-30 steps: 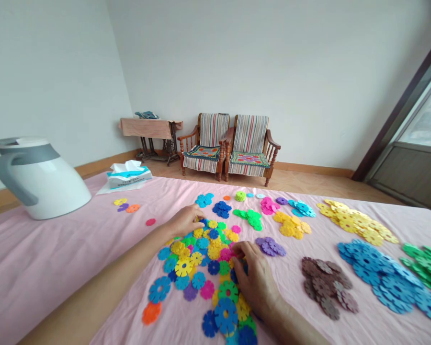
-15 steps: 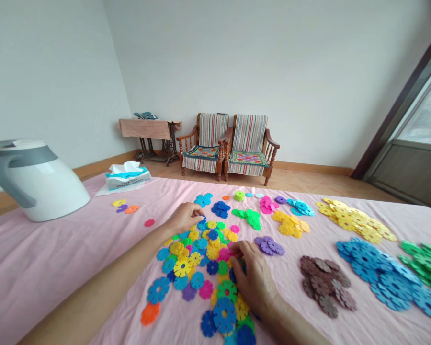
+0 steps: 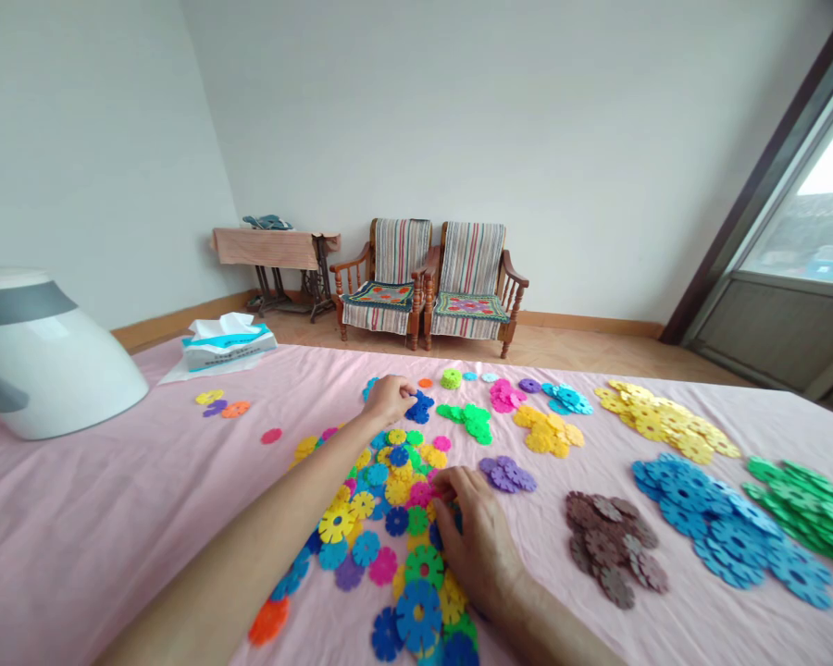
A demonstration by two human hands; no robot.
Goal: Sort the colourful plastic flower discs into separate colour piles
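Observation:
My left hand (image 3: 391,400) reaches to the far side of the table, its fingers pinched at the edge of a small pile of dark blue flower-shaped discs (image 3: 420,407). A dark blue disc seems to be at its fingertips, mostly hidden. My right hand (image 3: 478,527) is curled low at the right edge of a spread of mixed-colour notched discs (image 3: 397,490); dark blue shows beneath its fingers and thumb. What it holds is hidden. Just beyond it lies a purple disc pile (image 3: 506,474). A bright green disc pile (image 3: 466,422) lies right of the dark blue one.
Brown discs (image 3: 607,536), large blue discs (image 3: 726,518), green discs (image 3: 805,504) and yellow discs (image 3: 659,416) lie in piles at the right. A white kettle (image 3: 62,361) and a tissue box (image 3: 229,345) stand at the left on the pink cloth (image 3: 145,509).
My left hand has moved away from the mixed discs, forward and right to the dark blue pile. My right hand stays at the mixed spread. The view has shifted slightly right.

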